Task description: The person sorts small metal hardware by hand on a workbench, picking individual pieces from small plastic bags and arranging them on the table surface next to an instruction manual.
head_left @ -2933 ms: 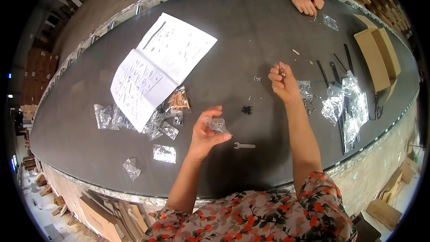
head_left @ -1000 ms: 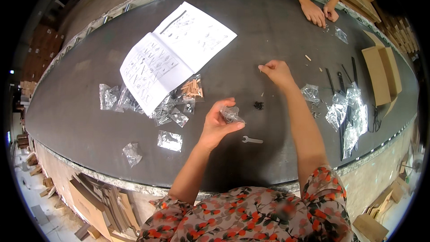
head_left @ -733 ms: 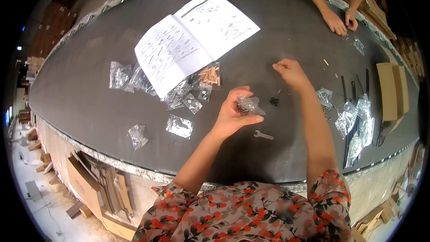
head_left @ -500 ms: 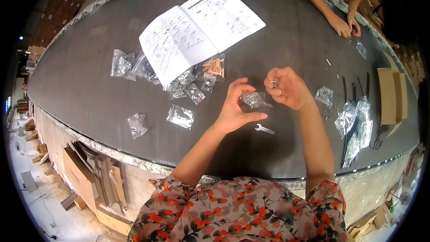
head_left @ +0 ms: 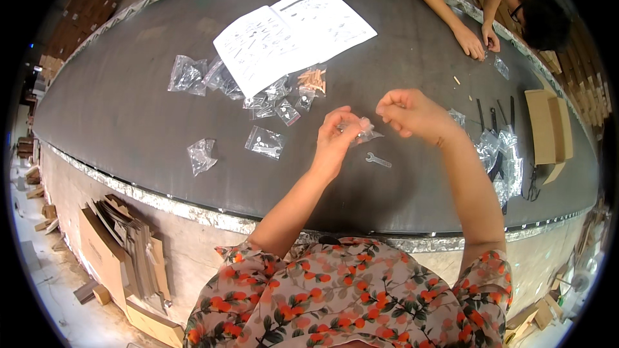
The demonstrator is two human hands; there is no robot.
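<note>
My left hand pinches a small see-through plastic bag above the dark table. Just to its right is my right hand, fingers curled and closed; whatever they hold is hidden. Below the two hands a small flat open-ended wrench lies on the table. Left of my left hand rests a plastic bag with another wrench in it. Farther off, a bag of wooden dowels lies among several small bags of metal hardware.
An open instruction booklet partly covers the hardware bags. On the right lie bagged black rods and an open cardboard box. A crumpled bag sits at left. Another person's hands work at the far right edge.
My left fingers have closed in on the bag. My right hand has turned over, hiding the small metal pieces seen in it before. The view has shifted slightly.
</note>
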